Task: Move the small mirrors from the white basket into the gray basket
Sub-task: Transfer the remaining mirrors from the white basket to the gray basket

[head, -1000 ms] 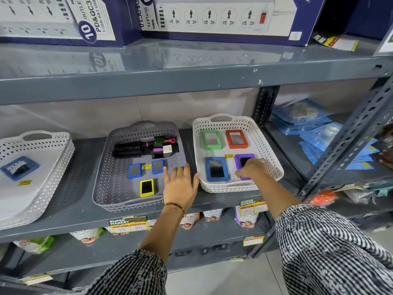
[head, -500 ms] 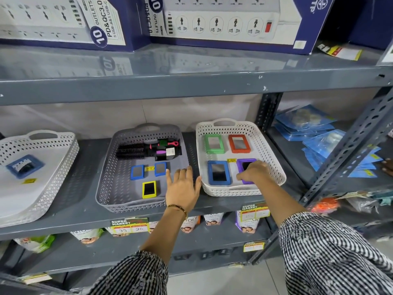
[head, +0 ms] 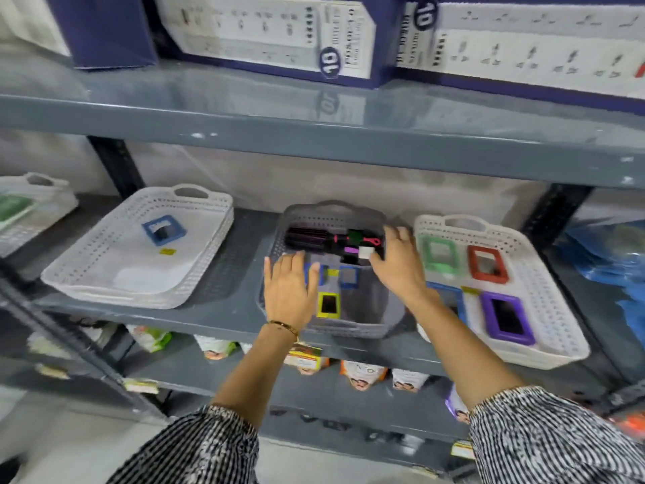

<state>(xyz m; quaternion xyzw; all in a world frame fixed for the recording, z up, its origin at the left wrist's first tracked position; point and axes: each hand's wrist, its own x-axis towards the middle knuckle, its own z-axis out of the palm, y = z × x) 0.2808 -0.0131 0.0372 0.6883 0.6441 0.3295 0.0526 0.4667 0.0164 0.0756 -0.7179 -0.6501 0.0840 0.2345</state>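
The gray basket (head: 335, 209) stands mid-shelf with a yellow-framed mirror (head: 328, 303) and a small blue-framed mirror (head: 349, 277) in it. Another small blue one (head: 316, 274) is partly under my left hand (head: 288, 288), which hovers flat and open over the basket's left side. My right hand (head: 398, 263) is spread open over the basket's right rim and holds nothing. To the right, the white basket (head: 558, 309) holds green (head: 438, 255), red (head: 487, 263) and purple (head: 506, 317) mirrors. Its blue mirror (head: 450, 295) is partly hidden by my right forearm.
A black and pink hairbrush (head: 307, 237) and small items lie at the back of the gray basket. A second white basket (head: 139, 270) on the left holds a blue-framed mirror (head: 163, 229). The upper shelf (head: 314, 141) with boxed power strips hangs low overhead.
My right hand left the purple mirror and moved left to the gray basket's right rim. My left hand shifted over the basket's left side. The view swung left.
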